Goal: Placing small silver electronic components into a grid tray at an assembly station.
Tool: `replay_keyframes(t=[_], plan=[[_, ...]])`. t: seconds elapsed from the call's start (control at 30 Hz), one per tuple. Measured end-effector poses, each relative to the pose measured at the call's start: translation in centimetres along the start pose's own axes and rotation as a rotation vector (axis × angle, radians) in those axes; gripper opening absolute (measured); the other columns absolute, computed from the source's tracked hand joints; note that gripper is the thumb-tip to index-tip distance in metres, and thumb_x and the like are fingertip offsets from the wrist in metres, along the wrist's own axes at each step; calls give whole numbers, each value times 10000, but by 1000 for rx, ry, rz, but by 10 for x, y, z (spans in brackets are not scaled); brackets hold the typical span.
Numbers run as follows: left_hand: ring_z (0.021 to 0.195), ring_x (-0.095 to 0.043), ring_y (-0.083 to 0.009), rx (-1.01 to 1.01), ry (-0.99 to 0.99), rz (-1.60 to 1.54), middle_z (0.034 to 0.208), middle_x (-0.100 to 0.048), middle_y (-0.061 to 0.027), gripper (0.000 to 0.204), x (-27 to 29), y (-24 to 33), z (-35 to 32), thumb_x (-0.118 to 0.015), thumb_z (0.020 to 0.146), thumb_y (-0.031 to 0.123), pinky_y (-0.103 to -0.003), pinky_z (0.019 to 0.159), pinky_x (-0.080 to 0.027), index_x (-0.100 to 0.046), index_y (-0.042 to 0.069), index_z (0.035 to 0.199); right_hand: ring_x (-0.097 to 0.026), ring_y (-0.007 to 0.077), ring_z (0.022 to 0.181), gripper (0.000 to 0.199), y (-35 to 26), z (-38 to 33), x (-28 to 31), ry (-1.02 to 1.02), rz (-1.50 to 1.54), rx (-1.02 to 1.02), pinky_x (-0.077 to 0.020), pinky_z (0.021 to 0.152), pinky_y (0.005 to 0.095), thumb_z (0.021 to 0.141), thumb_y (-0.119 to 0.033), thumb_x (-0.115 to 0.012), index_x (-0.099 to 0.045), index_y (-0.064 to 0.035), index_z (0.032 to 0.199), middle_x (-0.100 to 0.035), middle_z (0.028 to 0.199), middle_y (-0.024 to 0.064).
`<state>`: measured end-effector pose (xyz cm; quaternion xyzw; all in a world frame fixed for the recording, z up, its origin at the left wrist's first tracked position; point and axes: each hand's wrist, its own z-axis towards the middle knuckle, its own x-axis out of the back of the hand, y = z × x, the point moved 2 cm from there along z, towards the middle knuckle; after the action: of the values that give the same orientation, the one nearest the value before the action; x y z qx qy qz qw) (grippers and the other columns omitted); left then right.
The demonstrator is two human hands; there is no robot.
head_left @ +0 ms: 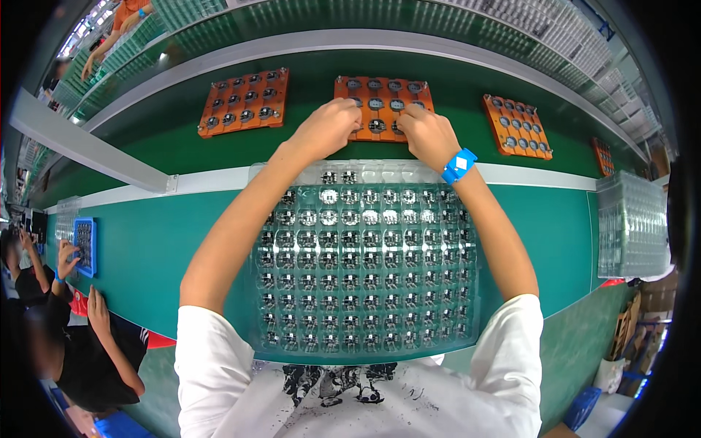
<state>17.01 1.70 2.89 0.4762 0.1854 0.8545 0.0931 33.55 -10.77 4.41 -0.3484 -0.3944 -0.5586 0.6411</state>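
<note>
The orange fixture plate (380,91) lies on the dark green belt (307,139), straight ahead of the person, with small round dark parts seated in its rows. Both hands rest on its near edge: the left hand (326,128) is curled over the lower left corner, the right hand (427,135) over the lower right, fingers bent down onto the parts, though I cannot tell whether either pinches one. A blue wristband (458,166) sits on the right wrist.

Just nearer, on the teal surface (161,241), a clear plastic tray (365,263) holds many rows of the same small parts. Two more orange plates (244,102) (517,125) lie on the belt to either side. A stack of clear empty trays (631,223) stands at the right. At the far left another person's hand (67,257) touches a blue tray (84,244).
</note>
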Motion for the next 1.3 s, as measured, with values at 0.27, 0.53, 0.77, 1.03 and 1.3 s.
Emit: replay_keyframes(t=[0.27,0.53,0.77,1.03,1.3], plan=[[878,-573,-318,92,-29,-26,865,-571,-140,70,2,-4,-7,-616,778,20,-397,784,-476,-614,-31,731,-611,300,715,48,-2,8,-7,-122,-27,-12,-501,620,398,747,-36,-614,-640,-28,787,-600,783,96],[981,-549,-319,154,-23,20,939,-565,-124,161,16,-7,-23,-624,794,81,-412,841,-455,-597,8,935,-614,305,755,97,-23,8,18,-23,161,-138,-501,653,393,783,-86,-635,-642,-44,870,-607,851,95],[959,-564,-318,120,32,-12,954,-574,-127,153,54,28,-43,-585,825,69,-401,833,-457,-579,8,965,-538,331,1090,410,-55,26,9,153,115,66,-441,896,402,809,-125,-633,-541,4,1187,-551,1191,170],[914,-548,-301,163,-150,9,911,-572,-120,136,71,69,-88,-605,783,36,-399,805,-454,-620,-4,913,-392,357,1278,447,-62,20,-19,97,30,-63,-325,1032,501,891,-257,-521,-500,29,1235,-437,1344,222],[864,-524,-275,80,-110,226,865,-520,-99,120,34,57,-80,-637,759,100,-377,773,-437,-603,2,818,-612,333,724,74,-113,-5,20,-229,213,-20,-489,623,431,743,-123,-629,-628,-49,749,-624,751,138]])
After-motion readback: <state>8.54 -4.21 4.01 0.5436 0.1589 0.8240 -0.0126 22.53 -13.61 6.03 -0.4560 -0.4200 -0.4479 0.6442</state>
